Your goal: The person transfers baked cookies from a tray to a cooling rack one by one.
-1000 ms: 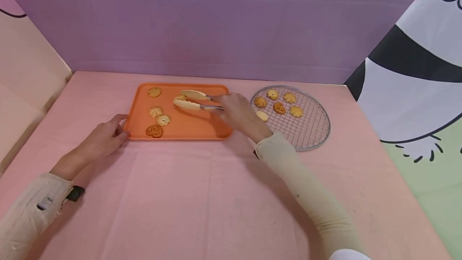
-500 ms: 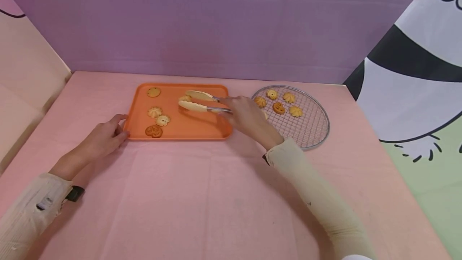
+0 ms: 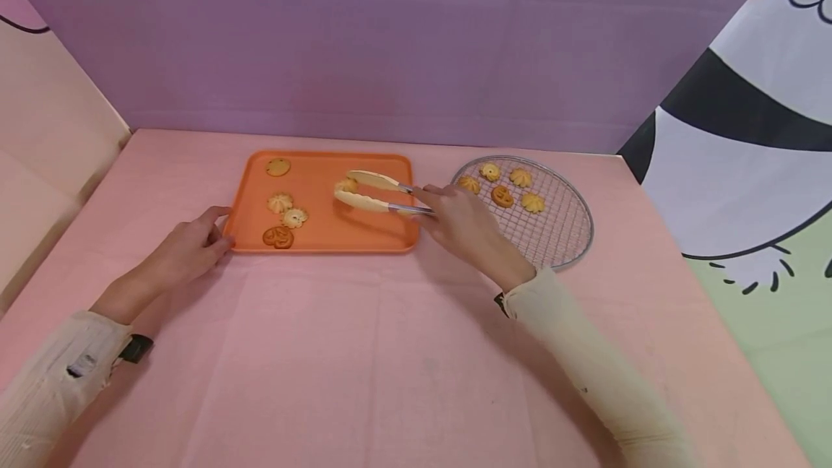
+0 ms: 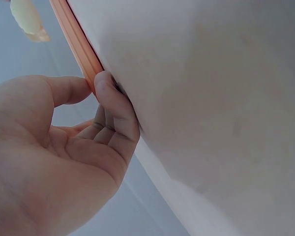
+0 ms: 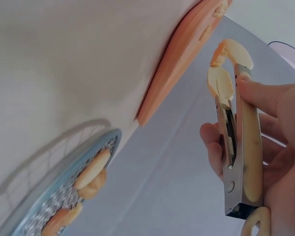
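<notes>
In the head view, my left hand (image 3: 185, 248) is at the left end of the orange tray (image 3: 364, 237). In the left wrist view, its thumb and a finger pinch the tray's corner. My right hand (image 3: 464, 222) grips metal tongs (image 3: 364, 202) with cream-coloured tips, over the tray's right half. Between the tips is a ridged golden cookie (image 5: 220, 54), partly hidden by them. On the tray's left side lie a round flat cookie (image 3: 278, 167), a star-shaped cookie (image 3: 280, 201), a flower-shaped cookie (image 3: 295, 217) and a brown pretzel-shaped cookie (image 3: 278, 237).
A round wire rack (image 3: 552, 230) stands just right of the tray, partly behind my right hand. It bears several cookies, among them a pretzel-shaped cookie (image 3: 502, 196). A purple backdrop (image 3: 390, 56) rises behind the pink-covered table (image 3: 312, 367).
My right hand has moved right and slightly towards me, carrying the tongs and the cookie between their tips. It now hides the pale oval cookie on the rack. My left hand stays put.
</notes>
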`<state>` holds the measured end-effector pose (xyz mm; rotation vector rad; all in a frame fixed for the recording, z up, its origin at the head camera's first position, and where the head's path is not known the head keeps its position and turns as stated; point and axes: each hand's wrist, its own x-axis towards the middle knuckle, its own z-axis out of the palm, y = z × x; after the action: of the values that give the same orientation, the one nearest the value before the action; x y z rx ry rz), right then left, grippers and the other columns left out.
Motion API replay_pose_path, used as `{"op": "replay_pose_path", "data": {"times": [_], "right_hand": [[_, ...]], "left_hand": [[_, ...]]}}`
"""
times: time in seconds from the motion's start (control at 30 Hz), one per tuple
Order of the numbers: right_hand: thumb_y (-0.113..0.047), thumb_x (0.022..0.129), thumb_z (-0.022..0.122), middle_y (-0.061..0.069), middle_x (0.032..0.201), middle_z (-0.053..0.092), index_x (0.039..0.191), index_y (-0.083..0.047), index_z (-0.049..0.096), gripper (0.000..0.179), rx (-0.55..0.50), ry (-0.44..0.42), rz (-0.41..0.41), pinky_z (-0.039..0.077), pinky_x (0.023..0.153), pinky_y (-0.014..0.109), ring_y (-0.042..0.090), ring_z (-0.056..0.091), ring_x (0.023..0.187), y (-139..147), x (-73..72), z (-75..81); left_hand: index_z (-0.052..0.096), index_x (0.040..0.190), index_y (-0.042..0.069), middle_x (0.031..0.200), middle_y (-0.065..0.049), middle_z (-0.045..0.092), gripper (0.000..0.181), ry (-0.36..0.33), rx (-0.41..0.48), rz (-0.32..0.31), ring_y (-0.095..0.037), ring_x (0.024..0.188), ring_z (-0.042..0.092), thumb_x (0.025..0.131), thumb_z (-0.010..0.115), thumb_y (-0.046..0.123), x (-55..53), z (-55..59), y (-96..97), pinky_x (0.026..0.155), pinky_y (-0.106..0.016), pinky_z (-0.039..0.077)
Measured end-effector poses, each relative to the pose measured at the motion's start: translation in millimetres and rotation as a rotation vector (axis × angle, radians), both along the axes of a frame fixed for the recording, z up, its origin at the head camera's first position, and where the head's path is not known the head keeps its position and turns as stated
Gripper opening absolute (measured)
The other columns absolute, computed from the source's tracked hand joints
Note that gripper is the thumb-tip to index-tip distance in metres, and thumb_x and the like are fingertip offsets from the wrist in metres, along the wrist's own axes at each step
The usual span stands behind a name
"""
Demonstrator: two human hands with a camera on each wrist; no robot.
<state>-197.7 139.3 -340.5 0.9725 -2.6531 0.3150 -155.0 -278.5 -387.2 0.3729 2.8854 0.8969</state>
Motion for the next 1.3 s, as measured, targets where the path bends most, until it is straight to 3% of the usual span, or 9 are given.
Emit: {"op": "replay_pose_path", "data": {"times": [0.67, 0.87, 1.3], "right_hand": [[-0.026, 0.09, 0.076, 0.014, 0.119, 0.07, 0.126, -0.005, 0.069, 0.042, -0.031, 0.082, -0.021, 0.056, 0.078, 0.044, 0.029, 0.07, 0.098, 37.3, 28.2, 3.5], [-0.024, 0.088, 0.078, 0.013, 0.114, 0.072, 0.121, -0.003, 0.07, 0.04, -0.034, 0.126, 0.013, 0.054, 0.075, 0.042, 0.029, 0.07, 0.087, 46.4, 37.1, 2.8], [-0.021, 0.08, 0.084, 0.018, 0.114, 0.071, 0.123, -0.002, 0.07, 0.049, -0.052, 0.228, 0.009, 0.055, 0.083, 0.049, 0.034, 0.07, 0.094, 74.0, 58.7, 1.4]], "left_hand": [[0.033, 0.144, -0.011, 0.08, -0.007, 0.06, 0.053, -0.011, 0.005, -0.004, -0.018, 0.068, 0.055, 0.101, 0.055, 0.011, 1.1, -0.5, 0.1, 0.06, -0.026, 0.044], [0.032, 0.144, -0.011, 0.081, -0.008, 0.061, 0.053, -0.017, 0.01, -0.001, -0.018, 0.068, 0.055, 0.101, 0.055, 0.01, 1.2, -0.1, 0.7, 0.06, -0.025, 0.045], [0.033, 0.144, -0.011, 0.081, -0.008, 0.061, 0.054, -0.017, -0.001, 0.002, -0.018, 0.069, 0.055, 0.101, 0.056, 0.011, 0.3, -0.1, 1.3, 0.06, -0.026, 0.045]]}}
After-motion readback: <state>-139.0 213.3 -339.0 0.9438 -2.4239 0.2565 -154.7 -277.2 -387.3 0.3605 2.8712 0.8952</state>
